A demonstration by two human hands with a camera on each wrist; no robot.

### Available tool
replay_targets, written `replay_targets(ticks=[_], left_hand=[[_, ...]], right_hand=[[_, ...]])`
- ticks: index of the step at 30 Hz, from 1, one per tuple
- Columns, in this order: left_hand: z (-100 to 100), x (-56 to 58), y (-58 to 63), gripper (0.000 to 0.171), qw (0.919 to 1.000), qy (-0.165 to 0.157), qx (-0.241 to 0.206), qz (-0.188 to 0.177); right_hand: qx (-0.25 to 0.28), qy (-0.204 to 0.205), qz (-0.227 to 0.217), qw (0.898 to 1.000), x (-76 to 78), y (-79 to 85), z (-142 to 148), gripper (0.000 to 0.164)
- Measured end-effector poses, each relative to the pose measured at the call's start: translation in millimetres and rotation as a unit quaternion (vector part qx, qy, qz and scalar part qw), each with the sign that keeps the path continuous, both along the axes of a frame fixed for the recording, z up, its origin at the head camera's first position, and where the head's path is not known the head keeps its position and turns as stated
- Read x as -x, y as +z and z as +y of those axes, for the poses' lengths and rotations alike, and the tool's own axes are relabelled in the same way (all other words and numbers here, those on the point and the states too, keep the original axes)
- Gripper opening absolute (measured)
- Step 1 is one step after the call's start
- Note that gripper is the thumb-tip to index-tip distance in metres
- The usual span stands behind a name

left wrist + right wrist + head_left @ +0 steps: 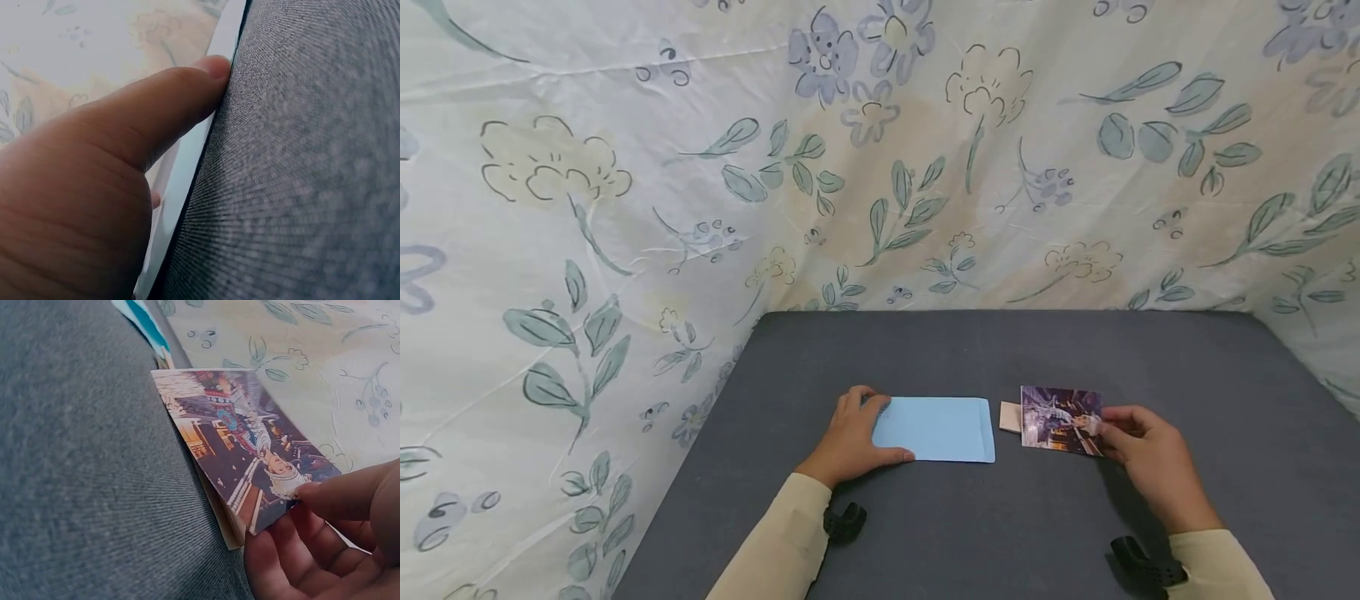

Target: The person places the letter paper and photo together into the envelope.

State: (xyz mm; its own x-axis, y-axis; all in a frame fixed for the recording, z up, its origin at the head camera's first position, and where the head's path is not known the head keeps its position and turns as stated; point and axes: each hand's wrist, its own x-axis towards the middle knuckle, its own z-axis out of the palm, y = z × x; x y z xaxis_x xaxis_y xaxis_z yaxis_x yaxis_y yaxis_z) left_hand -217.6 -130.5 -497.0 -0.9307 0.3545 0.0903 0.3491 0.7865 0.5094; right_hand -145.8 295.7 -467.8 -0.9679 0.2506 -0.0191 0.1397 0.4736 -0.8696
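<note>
A light blue envelope (934, 429) lies flat on the dark grey table. My left hand (859, 437) holds its left end, thumb along the near edge and fingers at the far corner. In the left wrist view the thumb (169, 103) presses against the envelope's edge. To the right, my right hand (1153, 458) pinches a glossy picture card (1060, 419) by its right edge. A figure in ornate dress shows on the card (250, 444) in the right wrist view, thumb on top and fingers beneath. Partly hidden under the card is a flat beige piece (1010, 417).
The table (925, 533) is covered in dark grey cloth. A floral curtain (880, 167) hangs behind it and along the left side. Black bands (845, 523) sit at both wrists, below beige sleeves (775, 537).
</note>
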Motion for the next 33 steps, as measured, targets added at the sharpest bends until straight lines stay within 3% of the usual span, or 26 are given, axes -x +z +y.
replay_targets(ticks=[6, 13, 25, 33], left_hand=[[-2.1, -0.9, 1.8, 0.106, 0.9999, -0.015, -0.006, -0.004], [-4.9, -3.7, 3.7, 0.111, 0.9998, -0.017, -0.005, -0.004], [-9.5, -4.3, 4.2, 0.102, 0.9994, -0.027, -0.023, -0.004], [-11.8, -4.6, 3.2, 0.114, 0.9997, -0.022, -0.013, -0.001]], right_hand=[[0.065, 0.013, -0.010, 0.998, -2.1, -1.5, 0.1, 0.037], [0.164, 0.040, -0.011, 0.986, -5.6, -4.0, -2.4, 0.035], [0.203, 0.055, -0.025, 0.977, -9.0, -8.6, -19.7, 0.037], [0.205, 0.056, -0.037, 0.976, -10.9, -11.8, -28.8, 0.043]])
